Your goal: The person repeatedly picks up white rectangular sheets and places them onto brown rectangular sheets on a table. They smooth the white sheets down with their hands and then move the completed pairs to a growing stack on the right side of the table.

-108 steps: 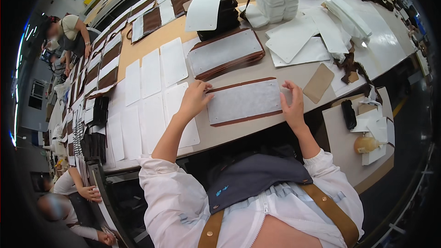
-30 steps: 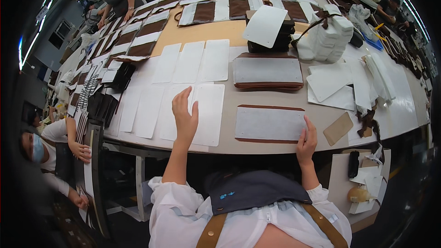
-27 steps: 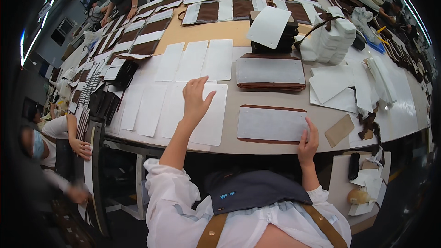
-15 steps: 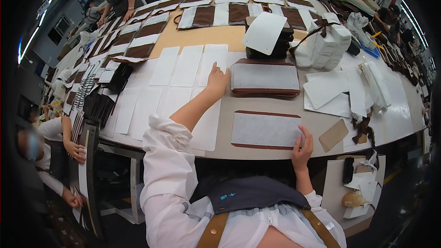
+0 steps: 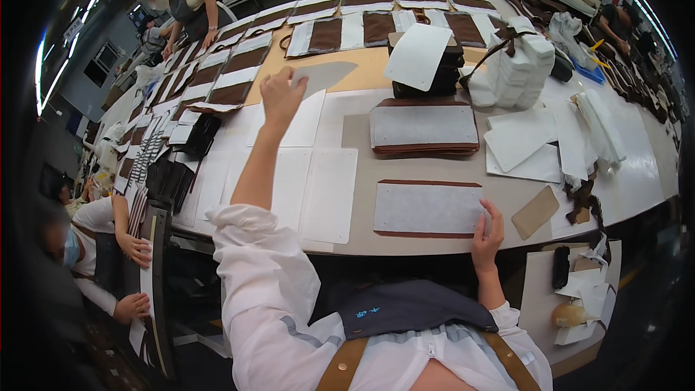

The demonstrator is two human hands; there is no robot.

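My left hand [image 5: 279,98] is raised over the far part of the table, its fingers pinching one end of a thin white sheet [image 5: 329,76]. The sheet hangs tilted in the air, pointing right. Below it, several white rectangular sheets [image 5: 331,192] lie flat in rows. At the near edge, my right hand [image 5: 489,237] rests by the right end of a white panel [image 5: 427,208] that lies on a brown piece. Its fingers are curved and apart, touching the panel's corner. Beyond it lies a stack of similar brown-and-white panels [image 5: 423,127].
Black bundles topped by a white sheet [image 5: 418,58] stand behind the stack. At right are white foam blocks [image 5: 517,65], loose white pieces [image 5: 523,141] and a tan piece [image 5: 536,212]. Brown-and-white panels [image 5: 322,35] line the far side. A co-worker's hands [image 5: 134,250] are at left.
My left hand has moved left and farther away, lifting a white sheet off the table. My right hand stays by the panel's end. The whole view has shifted slightly.
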